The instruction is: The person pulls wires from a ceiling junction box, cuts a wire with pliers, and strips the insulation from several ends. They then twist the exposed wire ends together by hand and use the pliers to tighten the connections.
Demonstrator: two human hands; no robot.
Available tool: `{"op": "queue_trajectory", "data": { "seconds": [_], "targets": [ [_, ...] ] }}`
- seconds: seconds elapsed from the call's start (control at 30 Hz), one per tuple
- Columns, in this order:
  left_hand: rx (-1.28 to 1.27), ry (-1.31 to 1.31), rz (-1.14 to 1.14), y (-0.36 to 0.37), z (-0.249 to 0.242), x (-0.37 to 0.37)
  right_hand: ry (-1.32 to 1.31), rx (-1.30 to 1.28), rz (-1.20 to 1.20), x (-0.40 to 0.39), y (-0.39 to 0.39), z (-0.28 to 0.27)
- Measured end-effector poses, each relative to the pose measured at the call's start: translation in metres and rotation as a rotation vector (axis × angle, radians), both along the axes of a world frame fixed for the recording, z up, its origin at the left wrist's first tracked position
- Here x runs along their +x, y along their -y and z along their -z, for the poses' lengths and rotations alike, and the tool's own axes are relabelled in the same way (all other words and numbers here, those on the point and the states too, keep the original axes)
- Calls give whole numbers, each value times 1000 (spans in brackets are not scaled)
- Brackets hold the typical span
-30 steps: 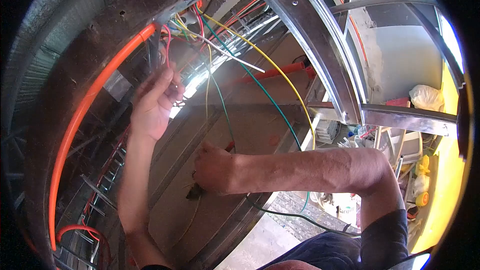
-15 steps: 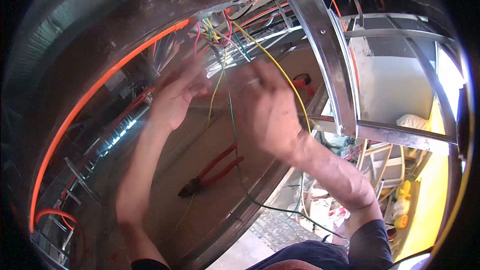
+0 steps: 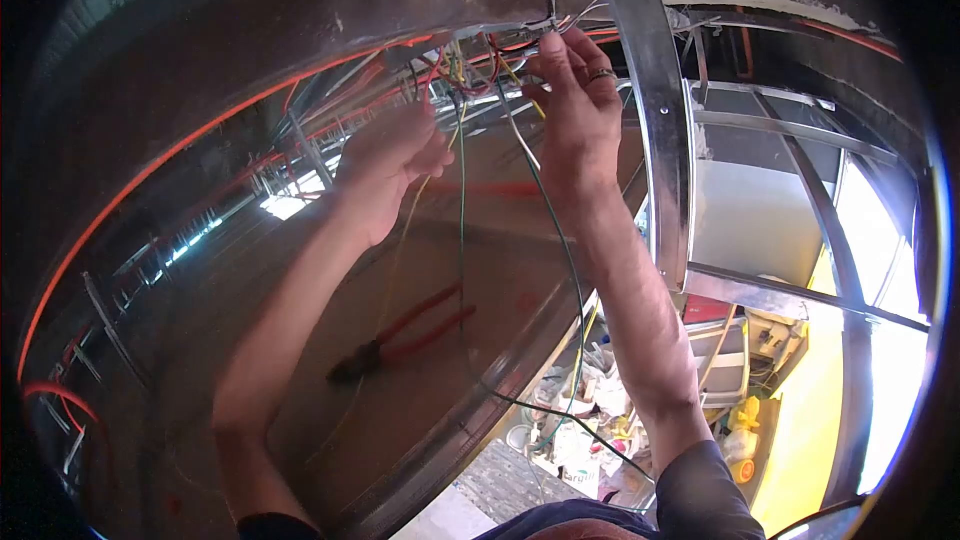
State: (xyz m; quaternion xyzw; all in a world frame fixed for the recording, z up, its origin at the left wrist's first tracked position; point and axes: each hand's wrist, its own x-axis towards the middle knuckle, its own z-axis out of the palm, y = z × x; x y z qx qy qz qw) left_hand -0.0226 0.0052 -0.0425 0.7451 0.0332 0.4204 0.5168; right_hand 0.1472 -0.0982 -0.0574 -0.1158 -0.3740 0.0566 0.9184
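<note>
My left hand (image 3: 390, 165), slightly blurred, has its fingers curled at the lower end of a red wire (image 3: 431, 80) hanging under the beam. To its right, my right hand (image 3: 580, 115) is raised to the beam's lower edge, thumb and fingers pinched on thin wires (image 3: 578, 18). A green wire (image 3: 462, 200) and a yellow wire (image 3: 410, 210) drop between my hands. Another green wire (image 3: 570, 260) runs down beside my right forearm. Below my hands, red-handled pliers (image 3: 405, 335) lie on the brown panel (image 3: 300, 360).
Overhead runs a dark beam (image 3: 350, 5) with an orange conduit (image 3: 180, 170) along it. A metal stud (image 3: 660, 120) stands right of my right hand, joined to a crossbar (image 3: 750, 290). Far below are cluttered materials (image 3: 600, 390) and a yellow panel (image 3: 800, 380).
My right hand has risen to the beam's edge and closed on thin wires there. My left hand stays by the red wire. The view has shifted.
</note>
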Motion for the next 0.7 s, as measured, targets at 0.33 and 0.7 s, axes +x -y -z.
{"op": "queue_trajectory", "data": {
  "seconds": [0.33,0.7],
  "targets": [
    [-36,89,-37,6,8,14,84,93,-134,20,-16,-2],
    [-64,3,4,-4,9,22,91,-56,-188,20,-17,28]
  ]
}}
